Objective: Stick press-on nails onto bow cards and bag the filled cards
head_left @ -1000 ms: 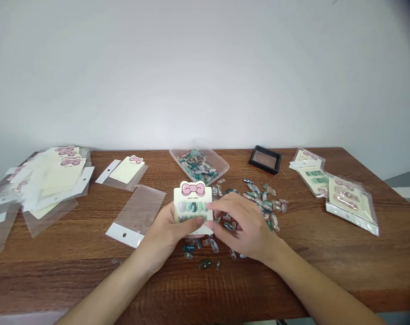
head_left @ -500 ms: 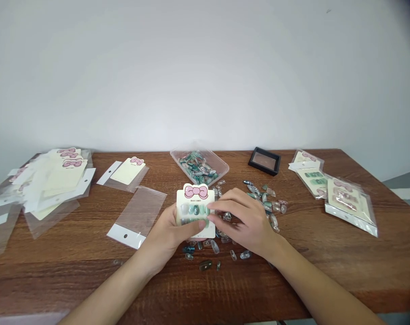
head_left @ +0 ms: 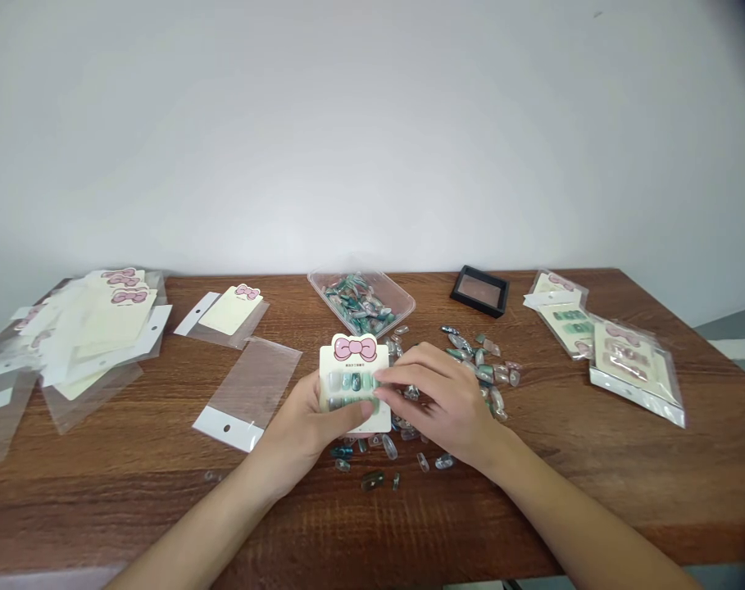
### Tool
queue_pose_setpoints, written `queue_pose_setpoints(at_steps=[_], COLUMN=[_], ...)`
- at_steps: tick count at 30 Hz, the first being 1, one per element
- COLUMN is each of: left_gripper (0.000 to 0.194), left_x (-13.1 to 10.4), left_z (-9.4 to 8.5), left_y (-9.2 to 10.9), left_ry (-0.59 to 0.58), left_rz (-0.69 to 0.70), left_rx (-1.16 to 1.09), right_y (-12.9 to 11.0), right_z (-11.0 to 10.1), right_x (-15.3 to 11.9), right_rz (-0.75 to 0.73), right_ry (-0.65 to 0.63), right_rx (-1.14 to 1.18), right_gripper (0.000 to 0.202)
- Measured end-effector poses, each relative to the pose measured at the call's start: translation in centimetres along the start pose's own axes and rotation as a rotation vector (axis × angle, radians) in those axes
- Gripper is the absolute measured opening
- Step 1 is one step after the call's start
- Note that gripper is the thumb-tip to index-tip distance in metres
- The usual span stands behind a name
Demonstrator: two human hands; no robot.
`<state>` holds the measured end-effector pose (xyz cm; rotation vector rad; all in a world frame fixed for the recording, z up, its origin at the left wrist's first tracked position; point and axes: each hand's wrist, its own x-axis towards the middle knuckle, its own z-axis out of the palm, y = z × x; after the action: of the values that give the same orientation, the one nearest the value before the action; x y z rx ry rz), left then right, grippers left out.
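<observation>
Bow-topped card (head_left: 355, 365) held over table (head_left: 323, 524) middle; nail-arranging step apparently in hand.
Left hand (head_left: 304, 418) grips card; right hand (head_left: 446, 401) fingertips at its right-edge nails (head_left: 375, 380), pinch can't tell. Next move likely needs steady card, light pressure. Print under pink bow (head_left: 356, 349) unreadable, no brand legible. Loose nails (head_left: 498, 401) beyond.

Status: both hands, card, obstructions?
Left hand gripping card, pink bow up. Right hand at nails on card's right side, grip unclear. Left thumb partly covers lower row; loose nails on table.
</observation>
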<state>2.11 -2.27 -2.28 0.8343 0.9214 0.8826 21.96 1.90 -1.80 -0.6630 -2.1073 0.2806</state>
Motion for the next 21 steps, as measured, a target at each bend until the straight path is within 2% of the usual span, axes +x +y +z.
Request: queue_pose_setpoints(at_steps=[7, 14, 17, 21], left_gripper=[0.030, 0.031, 0.031, 0.034], left_x=[0.02, -0.07, 0.02, -0.04], left_z=[0.13, 0.45, 0.32, 0.25], left_y=[0.28, 0.58, 0.41, 0.37], left_ry=[0.013, 0.104, 0.124, 0.104], left_rz=[-0.008, -0.040, -0.024, -0.034], left_rx=[-0.038, -0.062, -0.032, -0.013], right_y=[0.26, 0.13, -0.10, -0.33], right_z=[0.01, 0.14, 0.08, -0.11], right_x=[-0.33, -0.30, -0.28, -0.46], right_rz=[0.134, 0.095, 0.112, 0.272], right_ry=[-0.086, -0.096, -0.094, -0.122], right_rx=[0.067, 0.038, 0.052, 0.149], right_gripper=[0.007, 0.009, 0.018, 0.034])
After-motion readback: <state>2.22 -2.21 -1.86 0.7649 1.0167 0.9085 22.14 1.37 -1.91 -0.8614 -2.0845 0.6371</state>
